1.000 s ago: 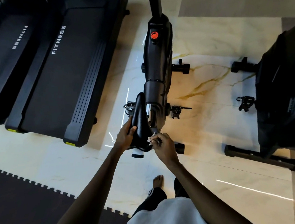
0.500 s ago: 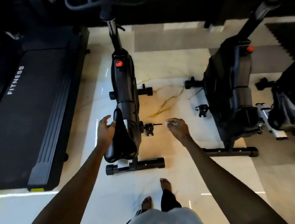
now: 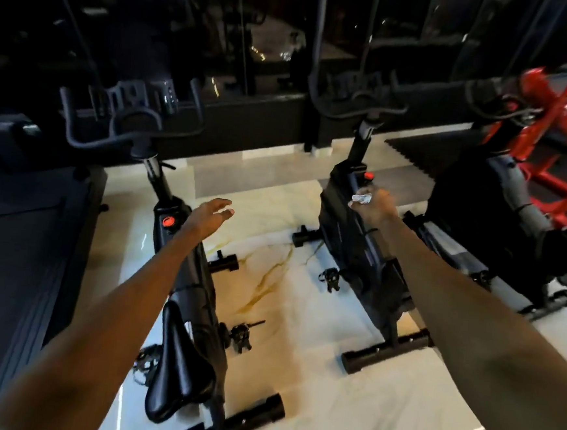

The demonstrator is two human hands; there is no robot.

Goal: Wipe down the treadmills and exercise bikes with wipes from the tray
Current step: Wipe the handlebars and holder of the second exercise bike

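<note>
Head view now tips up from the saddle (image 3: pixel 179 359), which sits low at 7 o'clock with nothing touching it. A second ago you had both hands on it, the right one rubbing. Since then your left hand (image 3: pixel 212 214) has let go and hangs at 10 o'clock over the first bike (image 3: pixel 202 276), fingers spread wide and holding nothing. Your right hand (image 3: pixel 376 205) has swung out to 1 o'clock, with the crumpled wipe (image 3: pixel 361 198) pinched in its curled fingers. It is in front of the second bike (image 3: pixel 350 247), just below that bike's red knob (image 3: pixel 368 176); you cannot tell from here whether the wipe touches the frame.

By my reading, the saddle is finished and you are moving on to the next machine. The treadmill (image 3: pixel 18 245) lies at 9 o'clock. The tray is out of sight, so a fresh wipe will mean turning away.
</note>
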